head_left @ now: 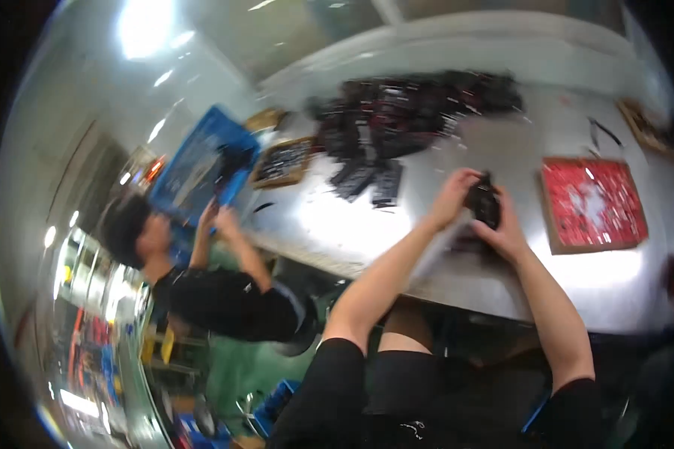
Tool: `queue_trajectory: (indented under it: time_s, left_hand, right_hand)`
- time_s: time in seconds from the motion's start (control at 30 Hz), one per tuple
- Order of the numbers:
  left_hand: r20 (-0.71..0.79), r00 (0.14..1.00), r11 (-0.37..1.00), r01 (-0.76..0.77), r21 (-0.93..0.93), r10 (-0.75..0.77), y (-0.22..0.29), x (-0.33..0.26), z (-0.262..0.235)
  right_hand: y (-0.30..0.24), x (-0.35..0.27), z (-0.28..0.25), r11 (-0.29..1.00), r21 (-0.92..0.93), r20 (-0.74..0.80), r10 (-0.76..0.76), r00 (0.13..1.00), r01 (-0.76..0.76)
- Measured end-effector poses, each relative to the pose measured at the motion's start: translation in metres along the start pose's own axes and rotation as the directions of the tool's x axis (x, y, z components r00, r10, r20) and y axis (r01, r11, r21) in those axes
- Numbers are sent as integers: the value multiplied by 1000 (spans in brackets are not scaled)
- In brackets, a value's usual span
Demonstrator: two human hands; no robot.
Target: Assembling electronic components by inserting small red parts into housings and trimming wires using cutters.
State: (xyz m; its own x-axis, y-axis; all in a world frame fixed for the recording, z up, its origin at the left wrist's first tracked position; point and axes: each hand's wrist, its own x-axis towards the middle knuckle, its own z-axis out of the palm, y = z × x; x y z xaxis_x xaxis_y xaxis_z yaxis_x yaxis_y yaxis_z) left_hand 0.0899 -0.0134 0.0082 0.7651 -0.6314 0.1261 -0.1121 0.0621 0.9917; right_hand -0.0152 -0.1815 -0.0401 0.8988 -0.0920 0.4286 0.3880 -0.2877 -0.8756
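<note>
Between my two hands, above the near part of the metal table (464,288), is a small black part (484,202) whose exact kind is blurred. My left hand (454,196) grips it from the left, fingers curled at its top. From the right, my right hand (508,230) closes on it, the thumb across its lower end. A box of small red pieces (593,202), with some clear or white ones in the middle, stands to the right of my right hand. Several flat black pieces (387,182) lie left of my left hand.
A long heap of dark packed parts (419,112) spans the table's back. Pliers (605,133) lie far right, near another box (644,127). At left are a tray of small parts (283,162) and a blue crate (202,161), where a seated co-worker (225,303) handles something dark.
</note>
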Motion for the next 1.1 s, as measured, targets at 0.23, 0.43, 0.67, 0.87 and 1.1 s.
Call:
queue_trajectory:
  time_s: [0.23, 0.43, 0.67, 0.87, 1.1]
  left_hand:
    - [1, 1000, 985, -29, -167, 29, -31, -1, 3]
    - [112, 988, 920, 139, -367, -105, -18, -14, -12]
    - [174, 961, 849, 273, -453, -217, -6, -13, -14]
    - [162, 978, 846, 196, -496, -131, -1, -20, -4]
    - [82, 868, 755, -470, 457, 490, 1, -9, -7]
  right_hand:
    - [-42, 1, -9, 989, -9, 92, 150, 984, -150]
    - [-31, 6, -2, 991, 0, 95, -135, 986, 136]
    - [-34, 4, 1, 989, -70, 130, -124, 984, 133]
    - [-45, 3, -5, 999, -14, 79, -47, 996, 48]
    - [-37, 6, -8, 795, 561, 174, 158, 972, -230]
